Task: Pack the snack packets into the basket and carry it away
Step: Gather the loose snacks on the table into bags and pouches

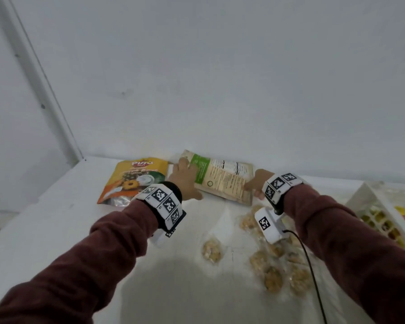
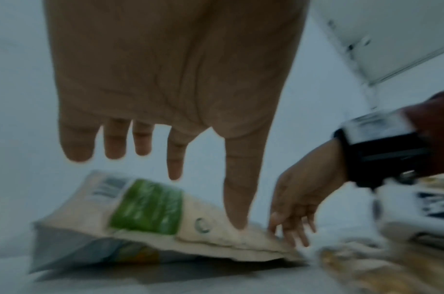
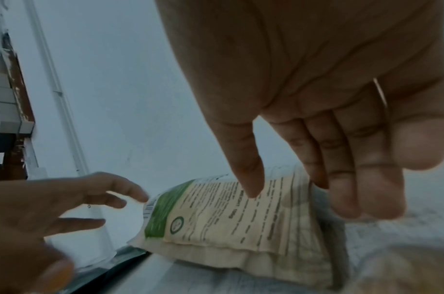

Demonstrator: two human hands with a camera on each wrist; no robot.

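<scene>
The white table (image 1: 56, 230) fills the lower view, backed by a plain wall. At its right edge sits the white lattice basket (image 1: 369, 202), tilted, with something yellow and red already inside. Against the wall lies the cream-and-green packet (image 1: 222, 176), label side up, one end propped on the orange pineapple packet (image 1: 131, 178) beside it. Nearer the person, several small clear-wrapped biscuits (image 1: 271, 260) lie scattered.

The left hand (image 1: 184, 177) rests on the cream packet's green end with its fingers spread and nearly straight; in the left wrist view only the thumb touches the film. The right hand (image 1: 257, 183) is at the opposite end, thumb on top and fingers (image 3: 366, 179) reaching round the edge. Whether they already pinch it is unclear.

The packet looks light and floppy, a crinkled pouch likely to sag in the middle and slide on the smooth tabletop. Holding it by both short ends, or by the stiffer sealed edge, would probably keep it flat on the way to the basket. The biscuits look fragile and should not be squeezed.
</scene>
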